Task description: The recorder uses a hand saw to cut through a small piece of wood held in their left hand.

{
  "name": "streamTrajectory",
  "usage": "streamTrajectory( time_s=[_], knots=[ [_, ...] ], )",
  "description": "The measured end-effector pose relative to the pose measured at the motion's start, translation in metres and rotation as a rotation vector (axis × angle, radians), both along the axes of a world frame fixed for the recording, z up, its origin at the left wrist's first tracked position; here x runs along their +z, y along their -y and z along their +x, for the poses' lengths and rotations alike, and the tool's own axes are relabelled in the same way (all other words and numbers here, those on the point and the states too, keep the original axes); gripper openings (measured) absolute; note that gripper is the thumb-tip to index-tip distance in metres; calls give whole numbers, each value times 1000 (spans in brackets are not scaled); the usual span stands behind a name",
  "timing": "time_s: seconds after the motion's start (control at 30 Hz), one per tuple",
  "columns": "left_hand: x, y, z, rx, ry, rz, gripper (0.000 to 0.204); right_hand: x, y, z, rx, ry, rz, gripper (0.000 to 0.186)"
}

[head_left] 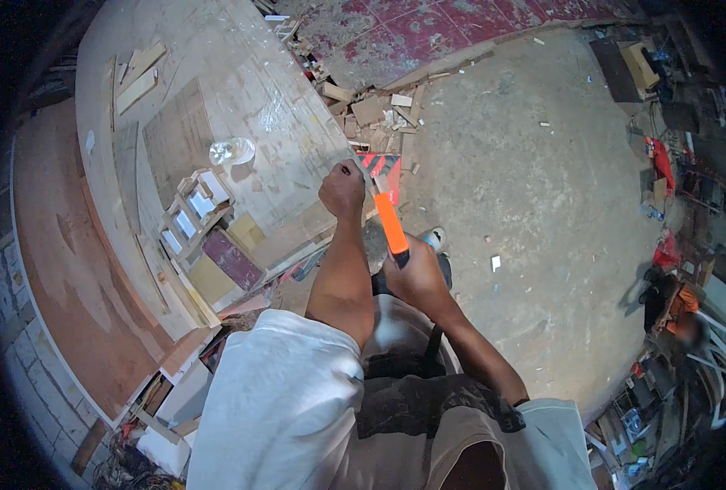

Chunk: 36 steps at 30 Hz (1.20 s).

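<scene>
My right hand (418, 278) is wrapped round the black end of a long orange tool (391, 223). The tool points forward and has a greyish tip, but its exact kind is unclear. Just left of that tip, my left hand (343, 189) is closed in a fist at the table's edge. A small dark spot shows at the top of the fist; whatever it holds is hidden. Beyond the hands lies a red and black printed packet (386, 173). On the wooden table (240, 73) stand a clear glass (232, 151) and a small wooden frame piece with white openings (198, 202).
Scrap wood (371, 112) is heaped along the table's far right edge. A dark red block (232, 258) and several boards lie on the table's near side. To the right stretches a concrete floor (534, 188), with clutter and a white chair (718, 351) at its rim.
</scene>
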State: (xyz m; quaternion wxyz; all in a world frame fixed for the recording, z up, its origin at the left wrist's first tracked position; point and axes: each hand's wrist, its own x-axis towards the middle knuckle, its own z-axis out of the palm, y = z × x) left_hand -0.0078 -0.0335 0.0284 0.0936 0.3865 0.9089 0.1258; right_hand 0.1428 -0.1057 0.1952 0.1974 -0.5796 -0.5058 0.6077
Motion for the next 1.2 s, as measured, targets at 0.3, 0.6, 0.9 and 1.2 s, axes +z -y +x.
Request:
streamTrajectory(
  time_s=[0.3,0.6,0.9,1.2],
  knots=[
    [-1,1,2,-25,-21,61,38,5,17,2,-9,12,133,11],
    [1,-3,6,-32,15,40,38,47,22,21,31,6,67,14],
    [2,-4,8,-15,17,26,39,-5,10,-1,-3,40,93,19],
    [8,-3,8,-8,46,5,37,51,46,47,-157,-72,170,20]
  ],
)
